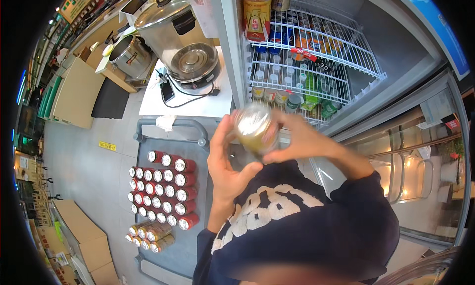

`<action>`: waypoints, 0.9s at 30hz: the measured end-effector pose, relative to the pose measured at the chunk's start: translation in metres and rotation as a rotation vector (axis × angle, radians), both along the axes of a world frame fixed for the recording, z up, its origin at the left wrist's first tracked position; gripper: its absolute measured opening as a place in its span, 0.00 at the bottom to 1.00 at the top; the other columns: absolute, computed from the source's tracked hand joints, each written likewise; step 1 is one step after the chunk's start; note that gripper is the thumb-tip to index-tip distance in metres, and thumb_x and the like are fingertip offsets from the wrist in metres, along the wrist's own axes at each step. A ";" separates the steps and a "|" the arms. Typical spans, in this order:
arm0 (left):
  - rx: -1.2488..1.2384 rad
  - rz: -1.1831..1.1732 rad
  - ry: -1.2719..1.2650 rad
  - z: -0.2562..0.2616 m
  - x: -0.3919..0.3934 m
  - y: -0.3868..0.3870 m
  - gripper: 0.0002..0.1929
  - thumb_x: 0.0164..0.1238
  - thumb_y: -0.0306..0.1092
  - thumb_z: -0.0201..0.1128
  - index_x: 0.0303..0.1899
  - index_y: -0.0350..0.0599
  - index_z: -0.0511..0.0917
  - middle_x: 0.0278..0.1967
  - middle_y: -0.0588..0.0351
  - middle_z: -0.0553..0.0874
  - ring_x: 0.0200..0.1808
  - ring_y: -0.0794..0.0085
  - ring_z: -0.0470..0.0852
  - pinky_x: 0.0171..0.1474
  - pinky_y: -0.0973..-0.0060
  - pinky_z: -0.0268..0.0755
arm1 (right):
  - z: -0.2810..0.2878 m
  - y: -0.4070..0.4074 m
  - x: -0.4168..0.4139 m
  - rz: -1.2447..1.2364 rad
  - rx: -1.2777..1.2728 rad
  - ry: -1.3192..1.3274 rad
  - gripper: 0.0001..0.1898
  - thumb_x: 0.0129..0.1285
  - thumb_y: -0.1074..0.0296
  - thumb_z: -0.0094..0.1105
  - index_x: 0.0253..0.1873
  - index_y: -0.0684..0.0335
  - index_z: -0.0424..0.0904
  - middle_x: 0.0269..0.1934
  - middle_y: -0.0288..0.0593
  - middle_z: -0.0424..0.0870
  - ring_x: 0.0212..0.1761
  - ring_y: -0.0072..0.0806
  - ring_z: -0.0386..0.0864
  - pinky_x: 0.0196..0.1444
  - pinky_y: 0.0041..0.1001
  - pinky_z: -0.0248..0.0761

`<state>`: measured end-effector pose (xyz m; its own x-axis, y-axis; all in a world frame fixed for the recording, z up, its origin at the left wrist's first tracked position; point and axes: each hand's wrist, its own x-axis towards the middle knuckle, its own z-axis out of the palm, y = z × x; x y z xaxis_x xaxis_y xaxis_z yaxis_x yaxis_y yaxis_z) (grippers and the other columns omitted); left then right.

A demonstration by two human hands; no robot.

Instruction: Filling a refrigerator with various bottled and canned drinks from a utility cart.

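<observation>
A gold-coloured drink can (256, 131), blurred, is held up between my two hands before the open fridge. My left hand (227, 159) curves around its left side, fingertips at the upper edge and thumb near the lower end. On the other side my right hand (297, 138) grips it, thumb below. On the grey cart (200, 151) at the lower left stand rows of red cans (180, 195) with silver tops. Beside them, nearer the cart's lower end, is a small group of gold cans (159, 232).
Wire fridge shelves (365, 68) hold cans and bottles; a large drink bottle (257, 16) stands at the upper left. A big steel pot (167, 36) with a lid, a cable and a phone (167, 91) are on the white table (148, 107). The glass door (404, 144) is open at right.
</observation>
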<state>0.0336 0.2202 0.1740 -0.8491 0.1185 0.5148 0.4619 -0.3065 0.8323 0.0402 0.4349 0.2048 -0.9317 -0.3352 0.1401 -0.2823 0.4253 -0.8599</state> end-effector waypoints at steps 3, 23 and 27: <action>-0.140 0.068 0.057 -0.018 -0.002 -0.026 0.39 0.64 0.44 0.77 0.72 0.33 0.71 0.70 0.40 0.78 0.69 0.57 0.79 0.71 0.61 0.70 | 0.021 0.038 -0.024 -0.187 0.003 0.027 0.42 0.52 0.51 0.85 0.69 0.64 0.76 0.59 0.42 0.86 0.56 0.30 0.85 0.52 0.32 0.81; -0.022 0.446 -0.465 -0.131 0.085 -0.114 0.16 0.76 0.24 0.62 0.61 0.33 0.78 0.55 0.44 0.88 0.57 0.65 0.87 0.64 0.68 0.77 | 0.029 0.189 -0.322 -0.963 0.343 0.364 0.51 0.46 0.37 0.82 0.65 0.71 0.72 0.57 0.66 0.85 0.62 0.56 0.84 0.65 0.43 0.76; -0.017 0.494 -0.559 -0.146 0.090 -0.129 0.16 0.78 0.24 0.61 0.62 0.33 0.77 0.55 0.44 0.87 0.57 0.67 0.86 0.63 0.70 0.77 | 0.030 0.192 -0.327 -1.022 0.362 0.337 0.51 0.46 0.36 0.81 0.65 0.70 0.71 0.58 0.67 0.85 0.63 0.57 0.83 0.65 0.43 0.76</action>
